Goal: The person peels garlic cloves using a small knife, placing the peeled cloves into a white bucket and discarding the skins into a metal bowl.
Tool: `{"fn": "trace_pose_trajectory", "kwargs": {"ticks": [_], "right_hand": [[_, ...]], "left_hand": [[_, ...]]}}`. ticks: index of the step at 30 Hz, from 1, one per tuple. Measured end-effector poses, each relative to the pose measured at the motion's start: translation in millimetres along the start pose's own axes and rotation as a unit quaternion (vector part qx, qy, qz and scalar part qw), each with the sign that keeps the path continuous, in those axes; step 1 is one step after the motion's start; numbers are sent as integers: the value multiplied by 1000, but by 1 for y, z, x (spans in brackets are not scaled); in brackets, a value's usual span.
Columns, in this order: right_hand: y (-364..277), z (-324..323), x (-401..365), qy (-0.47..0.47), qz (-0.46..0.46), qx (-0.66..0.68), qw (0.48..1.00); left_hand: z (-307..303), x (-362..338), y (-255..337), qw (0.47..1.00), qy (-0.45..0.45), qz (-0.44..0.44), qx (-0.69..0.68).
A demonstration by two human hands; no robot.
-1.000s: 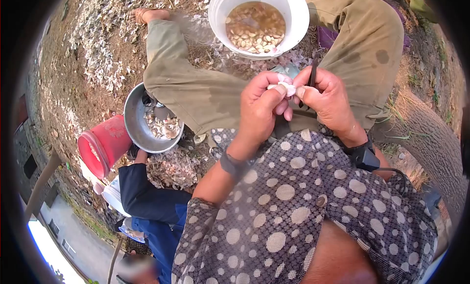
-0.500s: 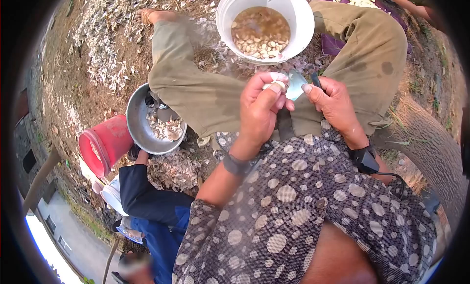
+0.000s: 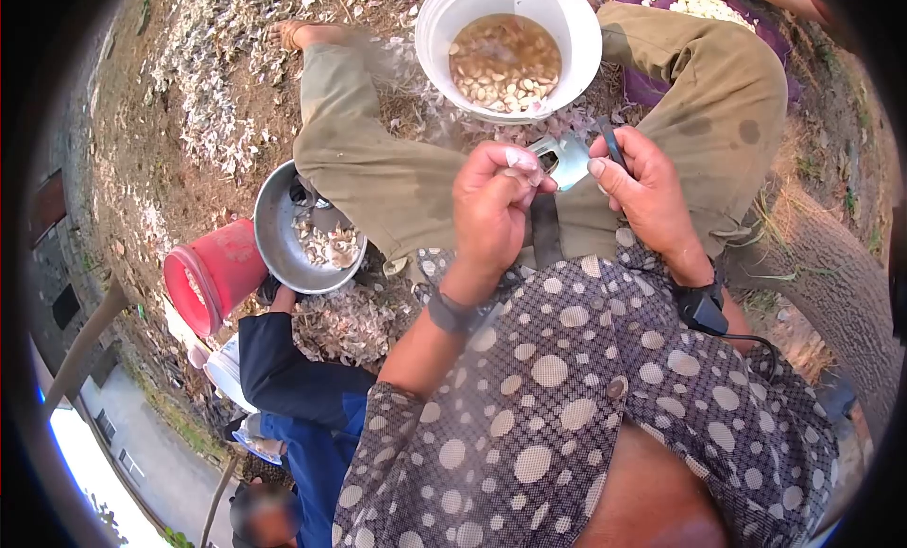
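My left hand is closed in a pinch, a pale garlic clove mostly hidden between thumb and fingers. White wrapping or skin shows on its index finger. My right hand grips a knife by its dark handle. The broad, shiny knife blade points at my left fingertips, right beside them. Beyond both hands stands a white bucket, with peeled cloves in brownish water.
A metal basin with garlic pieces and a red bucket stand at left, near another person in blue. Cloves lie on a purple cloth at upper right. Papery skins litter the ground; a tree trunk is at right.
The left fingers have curled inward, and the clove seen between them shows less. The knife blade has turned slightly, its handle tilting more to the left.
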State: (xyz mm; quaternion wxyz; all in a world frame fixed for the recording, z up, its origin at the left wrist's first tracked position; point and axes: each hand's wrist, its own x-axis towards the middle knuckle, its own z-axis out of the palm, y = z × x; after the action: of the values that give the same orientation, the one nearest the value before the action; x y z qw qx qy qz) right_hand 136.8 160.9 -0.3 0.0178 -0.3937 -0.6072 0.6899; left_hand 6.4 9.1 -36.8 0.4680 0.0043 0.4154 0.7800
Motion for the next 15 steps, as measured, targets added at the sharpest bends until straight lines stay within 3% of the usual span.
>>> {"fn": "trace_pose_trajectory", "kwargs": {"ticks": [2, 8, 13, 15], "right_hand": [[0, -1, -1, 3, -14, 11, 1000], [-2, -4, -5, 0, -42, 41, 998], [-10, -2, -13, -14, -90, 33, 995], [-22, -1, -15, -22, -112, -49, 992]], "left_hand": [[1, 0, 2, 999, 6, -5, 43], [3, 3, 5, 991, -95, -70, -68], [8, 6, 0, 987, -86, -120, -67], [8, 7, -2, 985, -93, -134, -58]]}}
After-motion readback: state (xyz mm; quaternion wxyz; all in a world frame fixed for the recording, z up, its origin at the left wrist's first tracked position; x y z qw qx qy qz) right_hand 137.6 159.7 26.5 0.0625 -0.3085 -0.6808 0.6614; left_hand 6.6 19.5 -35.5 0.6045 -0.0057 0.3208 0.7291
